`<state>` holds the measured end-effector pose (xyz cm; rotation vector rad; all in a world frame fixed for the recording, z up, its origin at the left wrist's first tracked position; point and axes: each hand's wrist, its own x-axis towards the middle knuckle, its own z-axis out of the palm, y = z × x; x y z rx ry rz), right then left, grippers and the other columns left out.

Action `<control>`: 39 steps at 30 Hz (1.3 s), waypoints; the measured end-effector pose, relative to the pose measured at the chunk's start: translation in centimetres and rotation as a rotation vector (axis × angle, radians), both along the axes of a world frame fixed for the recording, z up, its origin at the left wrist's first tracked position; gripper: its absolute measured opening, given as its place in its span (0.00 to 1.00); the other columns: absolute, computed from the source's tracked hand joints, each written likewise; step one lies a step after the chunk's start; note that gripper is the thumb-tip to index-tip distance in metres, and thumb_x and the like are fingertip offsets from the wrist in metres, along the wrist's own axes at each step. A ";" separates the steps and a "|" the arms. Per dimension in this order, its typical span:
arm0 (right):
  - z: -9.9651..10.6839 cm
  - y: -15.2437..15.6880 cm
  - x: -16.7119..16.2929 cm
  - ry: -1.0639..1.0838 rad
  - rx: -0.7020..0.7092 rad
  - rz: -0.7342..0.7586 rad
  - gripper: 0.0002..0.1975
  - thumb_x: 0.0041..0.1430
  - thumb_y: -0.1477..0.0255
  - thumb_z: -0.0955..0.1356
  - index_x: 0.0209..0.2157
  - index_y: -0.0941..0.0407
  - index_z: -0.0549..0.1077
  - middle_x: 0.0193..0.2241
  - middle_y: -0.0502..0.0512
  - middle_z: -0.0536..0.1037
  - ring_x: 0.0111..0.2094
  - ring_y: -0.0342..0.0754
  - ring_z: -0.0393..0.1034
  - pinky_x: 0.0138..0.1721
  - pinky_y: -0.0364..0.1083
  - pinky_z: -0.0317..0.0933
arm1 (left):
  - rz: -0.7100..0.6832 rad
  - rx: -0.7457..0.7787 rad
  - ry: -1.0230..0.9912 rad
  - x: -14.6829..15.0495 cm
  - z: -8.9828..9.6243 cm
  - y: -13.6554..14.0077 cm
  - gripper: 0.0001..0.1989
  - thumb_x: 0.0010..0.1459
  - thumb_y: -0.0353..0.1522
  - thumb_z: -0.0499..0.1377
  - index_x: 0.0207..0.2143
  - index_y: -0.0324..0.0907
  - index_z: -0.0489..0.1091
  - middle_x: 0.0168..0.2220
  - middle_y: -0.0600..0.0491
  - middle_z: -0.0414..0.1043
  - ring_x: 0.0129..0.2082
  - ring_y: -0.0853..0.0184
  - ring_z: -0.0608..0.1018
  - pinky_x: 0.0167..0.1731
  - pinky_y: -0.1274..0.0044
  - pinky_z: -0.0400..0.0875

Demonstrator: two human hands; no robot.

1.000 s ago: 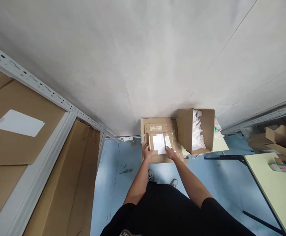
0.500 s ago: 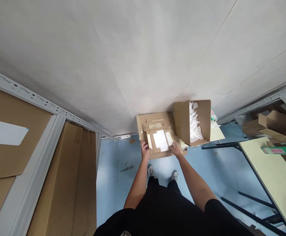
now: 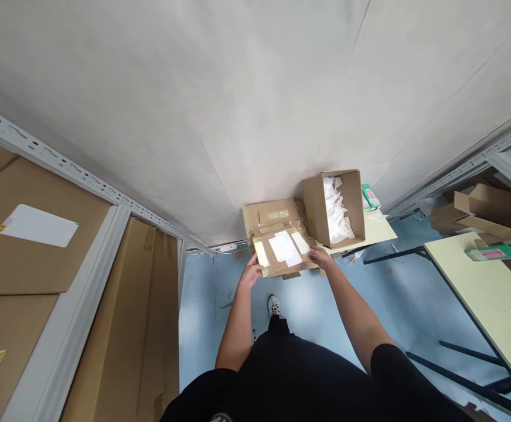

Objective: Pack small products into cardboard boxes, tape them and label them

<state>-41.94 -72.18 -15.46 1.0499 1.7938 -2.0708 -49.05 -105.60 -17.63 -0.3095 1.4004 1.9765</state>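
A flat brown cardboard box, with white labels and strips of clear tape on its face, is held between my two hands. My left hand grips its near left corner, fingers closed on the edge. At the right side my right hand grasps the opposite edge, its fingers partly hidden. Behind and under this box lies a larger brown cardboard box against the wall. Just right of it stands an open carton filled with crumpled white paper.
Tall cartons on a metal rack line the left side. To the right is a pale table with dark legs and a green package. A second green package lies beyond the open carton. Blue floor shows below.
The flat cardboard box has been raised off the larger one and tilted, with both hands still on it. One foot has moved out of sight, and the view has shifted slightly.
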 end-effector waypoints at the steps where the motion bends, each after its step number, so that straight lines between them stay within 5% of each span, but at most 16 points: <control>1: 0.8 0.3 0.1 -0.004 -0.033 0.016 0.25 0.43 0.79 0.72 0.47 0.57 0.74 0.21 0.42 0.70 0.22 0.42 0.67 0.27 0.42 0.69 | 0.001 0.022 0.011 0.2 0.7 -0.3 0.49 0.41 0.24 0.64 0.70 0.45 0.64 0.58 0.44 0.78 0.50 0.55 0.83 0.46 0.69 0.79; 5: 4.8 1.7 1.4 0.035 -0.167 0.050 0.22 0.40 0.82 0.72 0.41 0.55 0.75 0.24 0.43 0.74 0.25 0.41 0.70 0.33 0.42 0.73 | 0.032 0.103 0.037 1.6 3.7 -0.8 0.51 0.42 0.25 0.65 0.72 0.47 0.60 0.60 0.47 0.77 0.52 0.56 0.82 0.49 0.66 0.79; 12: 12.3 5.2 9.0 0.337 -0.245 0.063 0.28 0.43 0.83 0.75 0.48 0.54 0.76 0.37 0.49 0.81 0.34 0.43 0.77 0.34 0.40 0.73 | 0.037 0.146 0.187 7.7 10.1 2.1 0.49 0.47 0.27 0.65 0.72 0.50 0.58 0.66 0.50 0.71 0.59 0.55 0.78 0.57 0.62 0.75; 17: 15.6 9.9 17.0 0.426 -0.205 -0.013 0.31 0.43 0.85 0.76 0.51 0.52 0.75 0.38 0.49 0.81 0.33 0.44 0.77 0.35 0.43 0.74 | -0.019 0.182 0.357 12.0 14.6 7.4 0.46 0.47 0.27 0.66 0.70 0.48 0.62 0.71 0.50 0.64 0.67 0.53 0.70 0.62 0.63 0.71; 22: 17.4 15.9 26.1 0.421 -0.158 -0.168 0.32 0.45 0.82 0.76 0.54 0.52 0.72 0.32 0.48 0.79 0.30 0.45 0.77 0.34 0.45 0.75 | -0.168 0.246 0.445 15.7 17.6 16.0 0.46 0.46 0.26 0.67 0.69 0.46 0.64 0.73 0.48 0.59 0.71 0.53 0.65 0.64 0.67 0.68; 30: 16.9 25.1 39.0 0.402 -0.145 -0.454 0.37 0.42 0.81 0.73 0.57 0.52 0.68 0.36 0.49 0.81 0.32 0.45 0.77 0.36 0.47 0.76 | -0.533 0.295 0.370 18.9 17.0 31.6 0.49 0.44 0.25 0.69 0.70 0.49 0.62 0.75 0.48 0.54 0.70 0.51 0.65 0.61 0.67 0.72; 39: 14.8 31.9 47.8 0.391 -0.087 -0.802 0.36 0.40 0.79 0.73 0.55 0.48 0.71 0.37 0.48 0.80 0.36 0.47 0.77 0.43 0.50 0.75 | -0.851 0.349 0.283 20.3 13.5 52.0 0.47 0.44 0.26 0.69 0.68 0.50 0.66 0.75 0.47 0.55 0.71 0.51 0.65 0.62 0.66 0.71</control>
